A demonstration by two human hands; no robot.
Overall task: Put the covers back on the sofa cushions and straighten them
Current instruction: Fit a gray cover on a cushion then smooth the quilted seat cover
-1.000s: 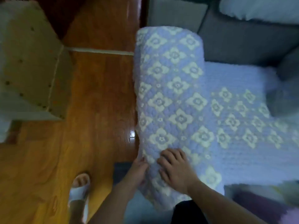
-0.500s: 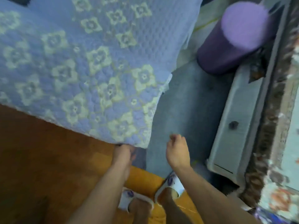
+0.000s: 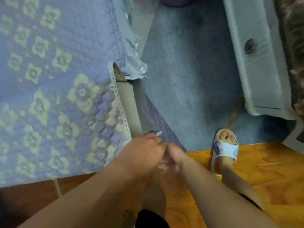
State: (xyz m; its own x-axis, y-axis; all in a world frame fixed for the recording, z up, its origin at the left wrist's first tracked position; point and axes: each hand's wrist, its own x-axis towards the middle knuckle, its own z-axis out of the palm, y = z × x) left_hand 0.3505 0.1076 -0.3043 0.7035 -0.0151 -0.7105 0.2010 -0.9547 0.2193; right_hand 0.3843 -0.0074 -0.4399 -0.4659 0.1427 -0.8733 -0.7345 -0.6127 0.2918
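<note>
The quilted cover (image 3: 54,89), lilac with pale cream flower shapes, takes up the whole left side of the view and lies spread over the sofa cushion (image 3: 127,97), whose plain grey-beige side shows along the cover's right edge; a strip of white lace trim (image 3: 117,102) runs down that edge, from a notch in the fabric toward the hands; above the notch a crumpled grey-silver flap (image 3: 131,46) sticks out over the floor; to the right lies a blue-grey carpet (image 3: 189,63), and past it, at the far right, a pale grey cabinet (image 3: 253,46) with a dark round knob (image 3: 249,46) on its front; the lower part of the view is orange-brown wooden floor (image 3: 263,170), on which a foot in a white slipper (image 3: 226,148) stands with its toes over the carpet's edge; both forearms reach in from the bottom and meet at the cover's lower right corner; the left hand (image 3: 144,150) has its fingers curled at that corner, just beside the end of the lace, and seems to pinch something small and dark there, though blur keeps me from saying what; the right hand (image 3: 174,155) is pressed close against the left, its fingers tucked under and hidden, so I cannot tell how it grips.
</note>
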